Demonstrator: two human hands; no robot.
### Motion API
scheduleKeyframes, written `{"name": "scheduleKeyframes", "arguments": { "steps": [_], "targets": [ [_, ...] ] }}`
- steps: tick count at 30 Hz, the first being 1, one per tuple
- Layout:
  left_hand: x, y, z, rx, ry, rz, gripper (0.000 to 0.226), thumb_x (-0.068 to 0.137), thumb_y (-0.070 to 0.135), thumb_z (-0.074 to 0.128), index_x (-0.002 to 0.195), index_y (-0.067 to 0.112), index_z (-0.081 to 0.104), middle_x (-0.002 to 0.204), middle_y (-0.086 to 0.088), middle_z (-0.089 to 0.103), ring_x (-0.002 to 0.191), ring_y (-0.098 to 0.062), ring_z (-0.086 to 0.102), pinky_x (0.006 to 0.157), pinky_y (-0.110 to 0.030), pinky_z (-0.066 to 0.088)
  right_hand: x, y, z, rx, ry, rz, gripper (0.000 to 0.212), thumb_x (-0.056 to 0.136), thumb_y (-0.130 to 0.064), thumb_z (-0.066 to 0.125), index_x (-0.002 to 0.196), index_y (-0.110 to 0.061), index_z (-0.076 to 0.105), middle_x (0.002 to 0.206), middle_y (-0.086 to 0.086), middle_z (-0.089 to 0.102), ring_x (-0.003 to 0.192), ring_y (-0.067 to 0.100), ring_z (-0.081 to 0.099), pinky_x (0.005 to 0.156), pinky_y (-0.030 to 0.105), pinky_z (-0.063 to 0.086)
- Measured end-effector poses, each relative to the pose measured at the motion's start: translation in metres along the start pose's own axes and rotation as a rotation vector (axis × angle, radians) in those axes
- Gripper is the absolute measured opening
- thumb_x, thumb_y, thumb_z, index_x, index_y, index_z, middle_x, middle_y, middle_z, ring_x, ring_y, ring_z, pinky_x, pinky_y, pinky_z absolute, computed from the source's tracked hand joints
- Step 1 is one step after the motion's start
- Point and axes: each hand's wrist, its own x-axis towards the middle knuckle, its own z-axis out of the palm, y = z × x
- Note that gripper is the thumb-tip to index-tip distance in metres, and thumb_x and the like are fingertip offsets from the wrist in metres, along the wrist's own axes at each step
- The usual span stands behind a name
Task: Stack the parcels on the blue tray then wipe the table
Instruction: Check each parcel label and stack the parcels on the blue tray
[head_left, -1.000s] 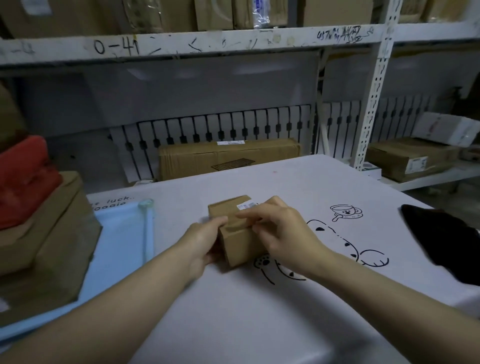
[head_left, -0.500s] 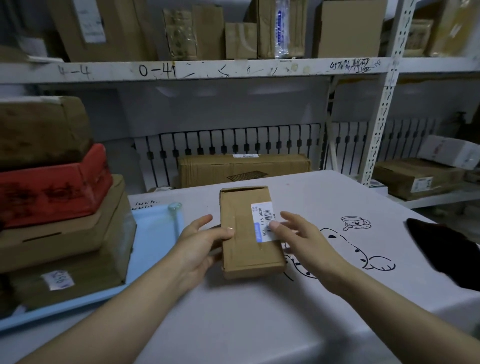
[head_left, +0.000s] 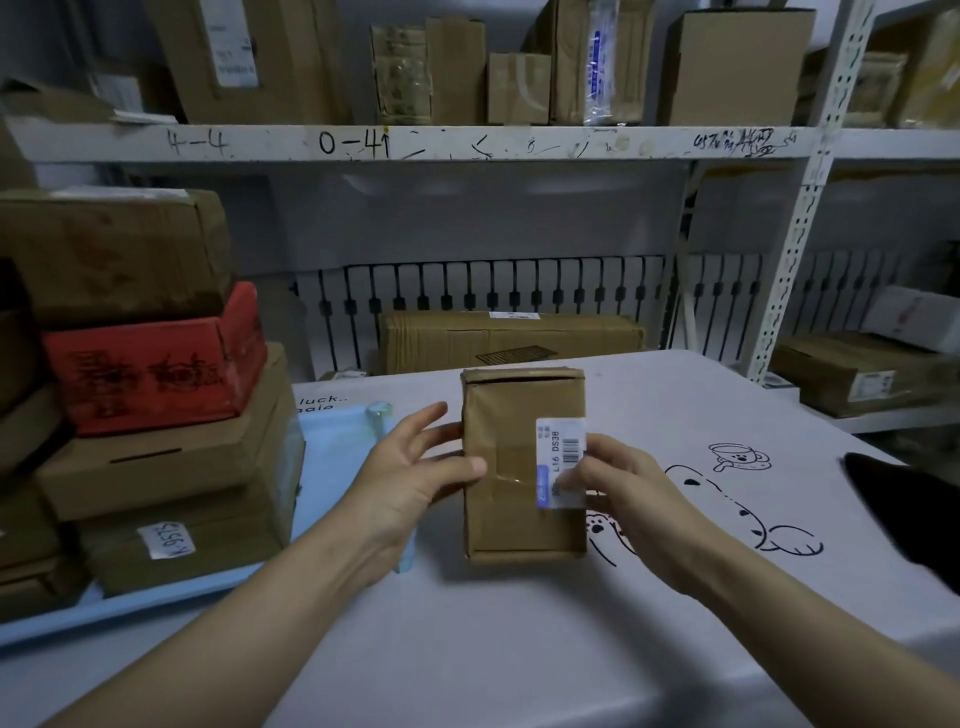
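Head view is showing both hands holding a small brown parcel (head_left: 522, 467) up over the white table (head_left: 519, 649), just right of the blue tray (head_left: 332, 447). Left hand (head_left: 410, 478) is gripping the parcel's left edge, thumb lying across the front, fingers spread behind it. Right hand (head_left: 628, 499) is pinching the right edge at the white label (head_left: 561, 462), thumb on the sticker.

Stack on the tray is already reaching four boxes on the near column: a plain carton (head_left: 176, 540) at the bottom, a flat mailer box (head_left: 171, 447) above it, then a red box (head_left: 156, 374), then a brown box (head_left: 114, 254) on top. This looks like the last loose parcel, so wiping is probably coming next; the dark cloth-like thing (head_left: 904, 514) at the right edge may be for that, cannot tell.

For placing well: keeping the parcel level, carrying it left with both hands, setting it flat on the top box or the bare tray corner, centred, not hanging over an edge; the tall stack could be tipping if nudged.

Readable writing: label is reading "L16 DS38" with a barcode; bottom carton's sticker is handwritten, digits unclear; shelf rail (head_left: 467, 143) is marked "4-4" and "0-41"; table print is showing "luck.." plus cartoon animal drawings.
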Motion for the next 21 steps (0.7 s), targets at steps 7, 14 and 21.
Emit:
{"name": "scheduleKeyframes", "arguments": {
  "steps": [7, 14, 21],
  "targets": [
    [-0.0050, -0.0010, -0.0083, 0.220, -0.057, 0.161, 0.066, 0.073, -0.015, 0.073, 0.119, 0.032, 0.061, 0.115, 0.013, 0.070, 0.111, -0.008, 0.064, 0.079, -0.019, 0.054, 0.0040, -0.0002, 0.0011, -0.042, -0.011, -0.115, 0.059, 0.058, -0.005, 0.062, 0.115, -0.017, 0.066, 0.109, 0.002, 0.075, 0.109, 0.018, 0.067, 0.089, 0.031, 0.053],
    [-0.0084, 0.0025, -0.0091, 0.261, -0.044, 0.183, 0.064, 0.073, -0.017, 0.071, 0.117, 0.028, 0.059, 0.116, 0.013, 0.065, 0.113, -0.006, 0.060, 0.071, -0.012, 0.052, 0.0028, 0.0004, 0.0048, -0.073, -0.019, -0.145, 0.062, 0.058, -0.005, 0.063, 0.117, -0.022, 0.066, 0.117, 0.000, 0.071, 0.111, 0.015, 0.065, 0.076, 0.023, 0.055],
    [-0.0083, 0.0026, -0.0098, 0.160, 0.014, 0.137, 0.060, 0.072, -0.023, 0.061, 0.112, 0.021, 0.064, 0.099, 0.004, 0.070, 0.090, -0.013, 0.067, 0.076, -0.026, 0.051, -0.0015, 0.0002, 0.0031, -0.146, -0.047, -0.099, 0.077, 0.060, -0.016, 0.076, 0.133, -0.034, 0.057, 0.125, -0.007, 0.068, 0.116, 0.013, 0.063, 0.097, 0.045, 0.054]
  ]
}}
